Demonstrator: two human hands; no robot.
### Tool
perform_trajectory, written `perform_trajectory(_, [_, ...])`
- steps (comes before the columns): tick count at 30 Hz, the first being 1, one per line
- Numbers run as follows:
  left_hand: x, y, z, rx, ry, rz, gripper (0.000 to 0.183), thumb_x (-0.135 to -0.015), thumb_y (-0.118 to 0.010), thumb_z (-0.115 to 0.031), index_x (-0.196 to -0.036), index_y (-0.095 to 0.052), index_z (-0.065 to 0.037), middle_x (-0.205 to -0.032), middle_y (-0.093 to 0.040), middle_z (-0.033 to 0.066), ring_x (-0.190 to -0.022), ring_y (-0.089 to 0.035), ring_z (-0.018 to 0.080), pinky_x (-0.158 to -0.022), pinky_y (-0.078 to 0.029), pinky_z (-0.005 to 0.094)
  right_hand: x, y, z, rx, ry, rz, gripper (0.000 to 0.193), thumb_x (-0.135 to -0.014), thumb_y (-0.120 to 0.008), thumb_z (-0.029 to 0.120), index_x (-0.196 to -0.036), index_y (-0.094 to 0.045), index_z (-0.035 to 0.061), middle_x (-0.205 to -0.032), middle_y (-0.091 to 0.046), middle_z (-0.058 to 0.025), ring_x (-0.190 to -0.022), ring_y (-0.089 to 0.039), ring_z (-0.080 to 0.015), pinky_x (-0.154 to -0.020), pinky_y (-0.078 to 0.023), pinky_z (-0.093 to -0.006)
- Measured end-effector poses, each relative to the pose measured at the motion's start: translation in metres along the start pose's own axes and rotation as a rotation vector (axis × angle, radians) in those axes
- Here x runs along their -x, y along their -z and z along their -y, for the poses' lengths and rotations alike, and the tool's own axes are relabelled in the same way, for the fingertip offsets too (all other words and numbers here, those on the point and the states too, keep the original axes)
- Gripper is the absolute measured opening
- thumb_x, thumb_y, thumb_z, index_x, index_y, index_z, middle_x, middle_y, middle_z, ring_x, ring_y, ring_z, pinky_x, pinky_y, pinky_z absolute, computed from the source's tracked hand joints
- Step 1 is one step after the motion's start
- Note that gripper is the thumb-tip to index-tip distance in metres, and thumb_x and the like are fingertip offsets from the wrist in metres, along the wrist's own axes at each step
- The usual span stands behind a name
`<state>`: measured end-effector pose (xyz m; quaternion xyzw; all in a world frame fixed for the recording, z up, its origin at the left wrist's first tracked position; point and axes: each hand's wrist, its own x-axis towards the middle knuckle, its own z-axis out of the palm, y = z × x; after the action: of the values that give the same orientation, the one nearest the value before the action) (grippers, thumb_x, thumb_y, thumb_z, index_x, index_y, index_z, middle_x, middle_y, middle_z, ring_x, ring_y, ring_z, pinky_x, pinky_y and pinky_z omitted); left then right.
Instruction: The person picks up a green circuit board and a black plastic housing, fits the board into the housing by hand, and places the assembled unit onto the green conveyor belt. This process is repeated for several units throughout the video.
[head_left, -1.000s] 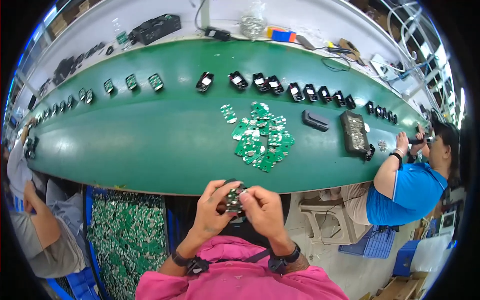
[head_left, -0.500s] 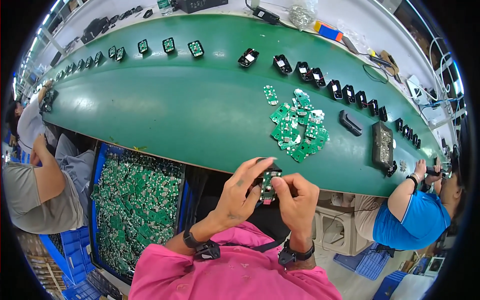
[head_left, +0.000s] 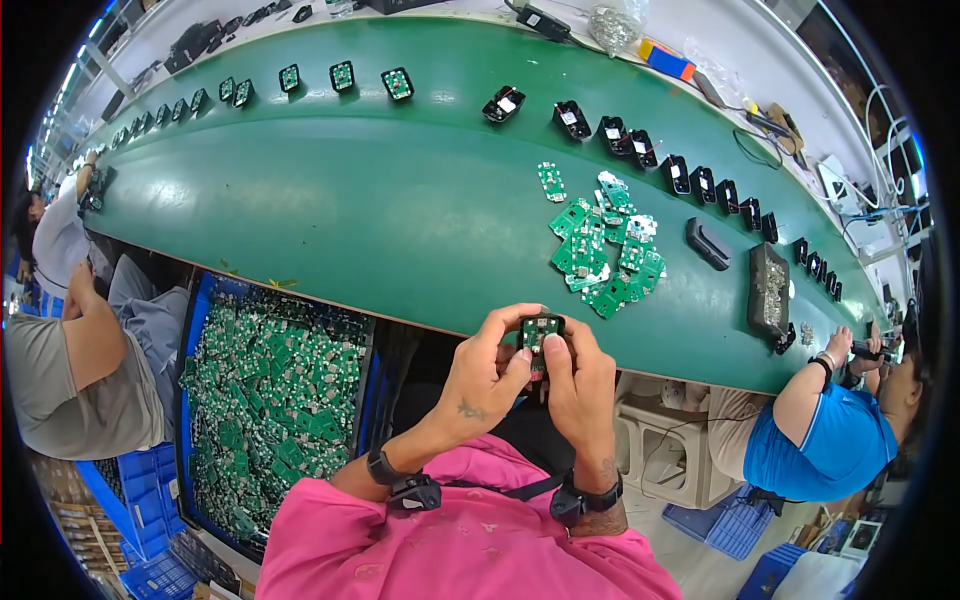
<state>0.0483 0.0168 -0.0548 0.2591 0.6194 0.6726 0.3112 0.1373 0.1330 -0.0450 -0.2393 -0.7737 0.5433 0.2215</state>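
Observation:
Between my two hands, just off the table's near edge, is a small black plastic housing with a green circuit board (head_left: 540,332) lying in its opening. My left hand (head_left: 480,375) wraps the housing's left side, its thumb on the lower part of the board. From the right, my right hand (head_left: 580,380) grips it too, thumb pressed on the board's face. A bit of pink shows at the lower end. Beyond my hands a loose pile of green circuit boards (head_left: 610,245) lies on the green table (head_left: 380,200), with one board (head_left: 551,182) apart from it.
Open black housings (head_left: 572,120) line the far right; housings with boards (head_left: 397,84) line the far left. A black case (head_left: 708,244) and a tray of small metal parts (head_left: 768,290) lie right. A blue crate (head_left: 200,310) of boards stands left. Co-workers sit at both sides.
The circuit board, held tilted at the housing before, now lies flat in its opening. My right hand has moved in closer, and both thumbs press on the board.

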Motion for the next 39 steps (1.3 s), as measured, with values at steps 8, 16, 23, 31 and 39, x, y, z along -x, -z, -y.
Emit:
perform_trajectory(8, [-0.007,0.003,-0.007,-0.221,-0.095,-0.036,0.040,-0.096,-0.051,0.002,-0.136,-0.049,0.002,-0.111,-0.067,0.0128,-0.091,-0.065,0.0108,-0.077,-0.056,0.0263,-0.001,-0.017,-0.006,-0.208,-0.027,-0.053,0.040,-0.100,-0.052,0.008,-0.139,-0.055,0.0008,-0.090,-0.065,-0.0079,-0.072,-0.055,-0.0104,-0.065,-0.049,-0.0284])
perform_trajectory(16, [-0.094,0.039,-0.014,-0.352,-0.097,0.043,0.041,-0.095,-0.052,-0.002,-0.136,-0.054,-0.002,-0.113,-0.067,0.0087,-0.077,-0.066,0.0102,-0.065,-0.054,0.0248,-0.063,-0.025,-0.012,-0.162,-0.015,-0.090,0.038,-0.101,-0.057,0.014,-0.133,-0.057,-0.0047,-0.082,-0.065,-0.0082,-0.065,-0.057,-0.0104,-0.060,-0.048,-0.0300])
perform_trajectory(23, [-0.333,0.164,-0.011,-0.512,-0.147,-0.368,0.044,-0.099,-0.049,-0.008,-0.142,-0.044,-0.001,-0.094,-0.068,0.0180,-0.056,-0.069,0.0198,-0.048,-0.055,0.0312,-0.080,-0.016,-0.017,0.039,0.030,0.010,0.030,-0.092,-0.070,0.011,-0.117,-0.067,-0.0042,-0.070,-0.063,-0.0057,-0.058,-0.055,-0.0081,-0.054,-0.046,-0.0262])
perform_trajectory(31, [-0.328,0.131,-0.037,-1.323,-0.473,0.051,0.075,-0.083,-0.066,-0.020,-0.153,-0.039,-0.010,-0.145,-0.051,0.0240,-0.126,-0.054,0.0413,-0.105,-0.046,0.0464,-0.111,0.032,-0.036,0.226,0.042,-0.213,0.019,-0.092,-0.070,0.012,-0.104,-0.071,-0.0031,-0.072,-0.066,-0.0087,-0.057,-0.058,-0.0130,-0.054,-0.045,-0.0284])
perform_trajectory(39, [-0.333,0.124,-0.022,-1.251,-0.469,0.129,0.078,-0.071,-0.080,-0.036,-0.137,-0.055,-0.003,-0.121,-0.062,0.0166,-0.108,-0.062,0.0351,-0.095,-0.051,0.0406,-0.203,-0.002,-0.034,0.870,0.109,-0.061,0.030,-0.085,-0.076,0.025,-0.092,-0.065,-0.0030,-0.093,-0.064,-0.0183,-0.091,-0.063,-0.0339,-0.075,-0.052,-0.0452])
